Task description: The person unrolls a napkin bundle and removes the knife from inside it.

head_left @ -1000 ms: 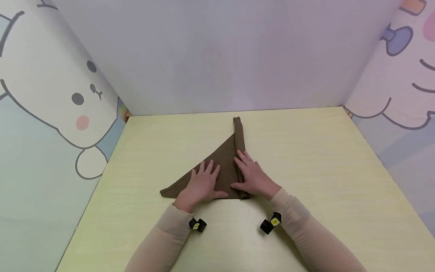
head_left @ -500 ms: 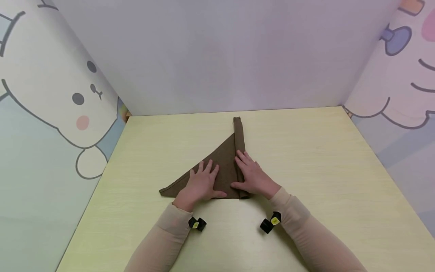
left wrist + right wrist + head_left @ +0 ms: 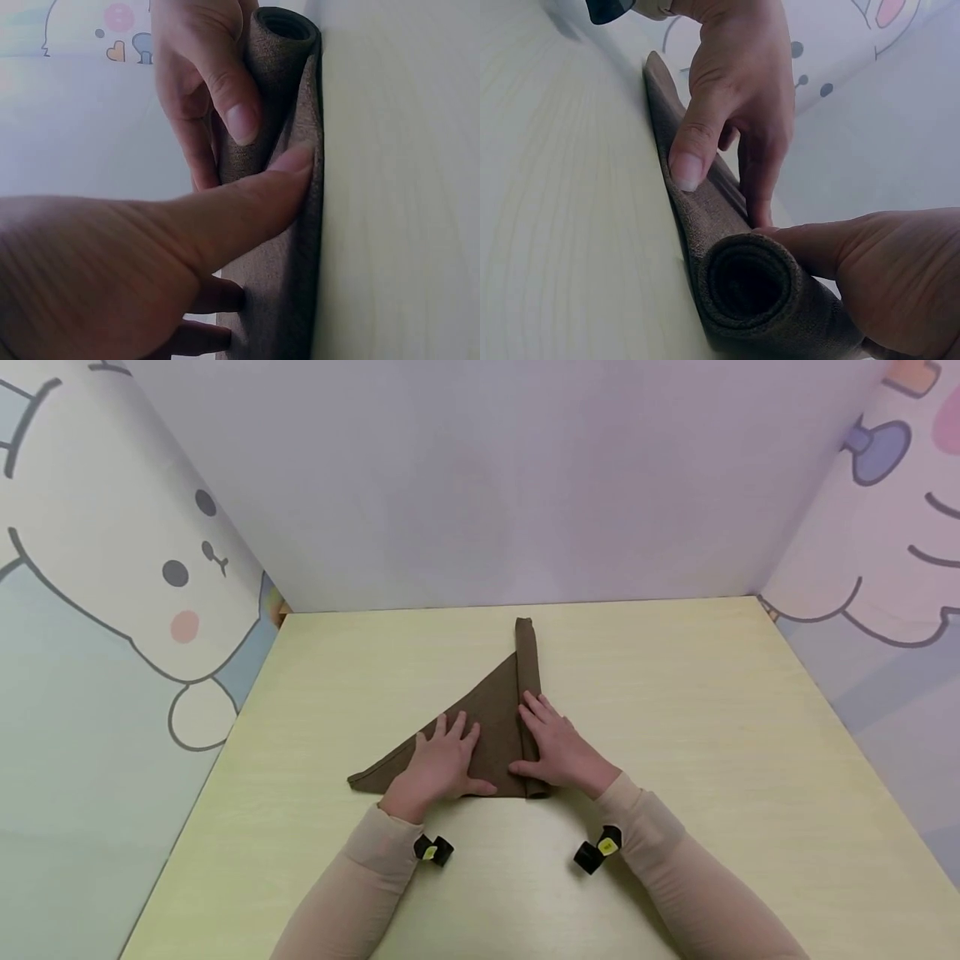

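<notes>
A brown cloth (image 3: pixel 495 718) lies on the table as a triangle, its right side wound into a narrow roll (image 3: pixel 527 656) that reaches past the triangle's far tip. My left hand (image 3: pixel 437 767) rests on the flat part, fingers spread and thumb near the front edge. Over the near half of the roll lies my right hand (image 3: pixel 562 752), its fingers extended across the top and the thumb on the roll's left side. In the right wrist view the roll's open end (image 3: pixel 748 286) shows several wound layers. The palms hide parts of the cloth.
The pale wooden table (image 3: pixel 712 735) runs back to a plain whitish wall (image 3: pixel 480 485). Side panels with cartoon drawings stand at left (image 3: pixel 97 635) and right (image 3: pixel 885 552). A small black device sits on each wrist.
My left hand has slid slightly to the left, and the cloth's left corner has shifted the same way. The right hand stays nearly still on the roll.
</notes>
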Motion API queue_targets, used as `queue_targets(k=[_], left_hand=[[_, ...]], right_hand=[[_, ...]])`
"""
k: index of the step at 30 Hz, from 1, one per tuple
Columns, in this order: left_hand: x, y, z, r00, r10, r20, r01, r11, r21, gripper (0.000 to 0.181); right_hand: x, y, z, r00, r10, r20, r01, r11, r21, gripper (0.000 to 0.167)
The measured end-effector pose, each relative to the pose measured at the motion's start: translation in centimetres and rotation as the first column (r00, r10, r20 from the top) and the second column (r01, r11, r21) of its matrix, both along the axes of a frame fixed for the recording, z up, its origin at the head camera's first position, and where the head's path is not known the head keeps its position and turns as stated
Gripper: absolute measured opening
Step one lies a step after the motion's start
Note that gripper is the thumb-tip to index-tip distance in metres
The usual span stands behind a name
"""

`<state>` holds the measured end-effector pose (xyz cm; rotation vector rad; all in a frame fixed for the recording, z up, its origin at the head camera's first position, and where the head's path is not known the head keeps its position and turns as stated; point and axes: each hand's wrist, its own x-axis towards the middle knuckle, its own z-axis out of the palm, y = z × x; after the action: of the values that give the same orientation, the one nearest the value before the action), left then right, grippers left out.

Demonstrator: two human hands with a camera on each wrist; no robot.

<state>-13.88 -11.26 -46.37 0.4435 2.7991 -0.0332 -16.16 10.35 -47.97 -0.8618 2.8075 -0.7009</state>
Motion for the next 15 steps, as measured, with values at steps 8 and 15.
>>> queue_targets(k=[8, 15], left_hand=[[0.03, -0.12, 0.37, 1.000, 0.015, 0.012, -0.015, 1.000, 0.005, 0.105], [0.01, -0.13, 0.46, 1.000, 0.017, 0.011, -0.017, 1.000, 0.009, 0.105]], right_hand=[[-0.10, 0.11, 0.12, 1.000, -0.005, 0.020, 0.005, 1.000, 0.001, 0.092], [-0.09, 0.19, 0.22, 0.999, -0.016, 0.030, 0.015, 0.999, 0.034, 0.089]])
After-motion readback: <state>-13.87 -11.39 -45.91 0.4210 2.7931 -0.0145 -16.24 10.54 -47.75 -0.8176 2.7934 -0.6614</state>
